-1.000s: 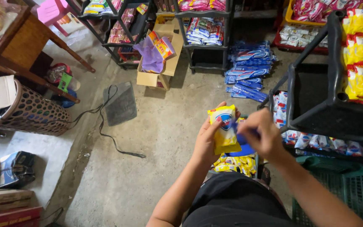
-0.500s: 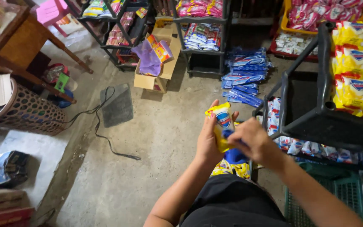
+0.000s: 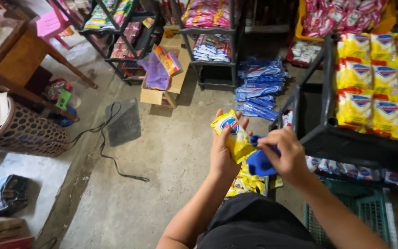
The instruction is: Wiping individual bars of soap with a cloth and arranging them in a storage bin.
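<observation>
The left hand [image 3: 222, 154] holds a yellow packet [image 3: 232, 133] up over the grey floor [image 3: 162, 175]. Its fingers are curled around the back of the packet and the thumb presses the near side. The packet is tilted, with its top end pointing far and left. The right hand [image 3: 287, 154] is closed around a blue cloth [image 3: 259, 159]. The cloth touches the right side of the packet.

Just below the hands, more yellow packets [image 3: 247, 182] lie in a small pile on the floor, close to the person's dark lap.

To the right stands a black rack [image 3: 328, 133]. Rows of the same yellow packets [image 3: 378, 87] sit on its shelf. A green crate [image 3: 369, 212] is on the floor near it.

Farther away, blue packets [image 3: 259, 87] are piled on the floor. Left of them is an open cardboard box [image 3: 162, 92] with a purple bag in it. A dark mat [image 3: 124, 122] lies on the floor with a black cord [image 3: 104, 152] beside it. A brown basket [image 3: 28, 133] stands at the far left, under a wooden table [image 3: 19, 60].
</observation>
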